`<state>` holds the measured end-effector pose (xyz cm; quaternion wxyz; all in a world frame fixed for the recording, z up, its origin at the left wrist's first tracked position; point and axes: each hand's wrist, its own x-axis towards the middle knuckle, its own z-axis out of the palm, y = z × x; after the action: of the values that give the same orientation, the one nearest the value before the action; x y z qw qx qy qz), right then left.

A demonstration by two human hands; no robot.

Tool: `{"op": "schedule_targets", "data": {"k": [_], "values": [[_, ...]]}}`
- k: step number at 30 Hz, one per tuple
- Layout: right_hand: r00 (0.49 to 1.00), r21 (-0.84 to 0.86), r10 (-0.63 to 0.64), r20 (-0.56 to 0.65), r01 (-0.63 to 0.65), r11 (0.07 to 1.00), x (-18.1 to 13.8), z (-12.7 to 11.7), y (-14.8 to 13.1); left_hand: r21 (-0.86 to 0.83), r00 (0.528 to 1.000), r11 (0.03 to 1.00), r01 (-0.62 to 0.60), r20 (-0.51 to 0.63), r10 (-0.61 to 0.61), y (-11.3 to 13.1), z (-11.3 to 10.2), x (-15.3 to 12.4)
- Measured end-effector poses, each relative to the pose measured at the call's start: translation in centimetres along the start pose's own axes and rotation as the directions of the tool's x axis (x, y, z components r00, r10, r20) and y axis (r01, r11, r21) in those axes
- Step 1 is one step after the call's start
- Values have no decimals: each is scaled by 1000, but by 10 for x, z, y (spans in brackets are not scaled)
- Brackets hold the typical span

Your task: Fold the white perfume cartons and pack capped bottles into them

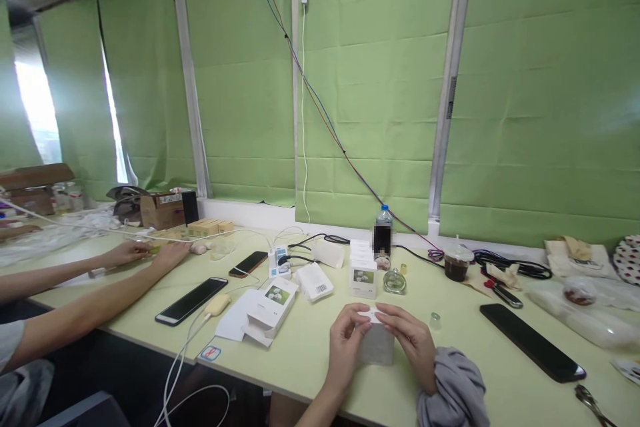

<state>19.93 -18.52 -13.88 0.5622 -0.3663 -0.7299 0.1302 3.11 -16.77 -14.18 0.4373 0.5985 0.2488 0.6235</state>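
A small white carton (377, 349) stands on the table in front of me, its side greyish and slightly glossy. My left hand (347, 333) grips its upper left edge, thumb and fingers bent at the top. From the other side my right hand (407, 337) pinches the top right, and the fingertips of both hands nearly meet over the top. Just beyond are several white cartons with a flower picture (363, 277) in a row. A round glass bottle (395, 282) is beside them, and a small clear cap (435, 320) lies right of my right hand.
To the left are an open white carton (270, 310), a barcoded carton (314, 281), a power strip (279, 263) and a phone (193, 300). To the right are a drink cup (457, 265), a black phone (533, 341) and a folding knife (506, 295). A co-worker's arms (85, 297) reach in at left.
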Motion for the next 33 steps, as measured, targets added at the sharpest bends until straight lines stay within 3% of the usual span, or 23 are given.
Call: {"op": "schedule_targets", "data": {"k": [8, 18, 25, 29, 31, 33], "values": [[993, -55, -115, -21, 114, 992, 3, 3, 13, 118, 999, 992, -48, -4, 49, -1, 3, 0], [984, -147, -171, -45, 163, 976, 0, 4, 17, 315, 987, 941, -121, 136, 81, 4, -9, 4], [991, -243, -30, -131, -2, 970, -9, 4, 20, 507, 977, 842, -186, 189, 102, 17, -1, -6], [993, -169, 88, -85, -101, 980, -18, 3, 13, 621, 930, 720, -309, 355, 93, 32, 10, -18], [992, -90, 129, -6, -129, 988, -21, 0, 5, 534, 923, 795, -289, 375, 84, 37, 15, -20], [985, -28, 164, 49, -163, 986, -22, -3, -3, 401, 953, 904, -147, 301, 22, 38, 17, -20]]}}
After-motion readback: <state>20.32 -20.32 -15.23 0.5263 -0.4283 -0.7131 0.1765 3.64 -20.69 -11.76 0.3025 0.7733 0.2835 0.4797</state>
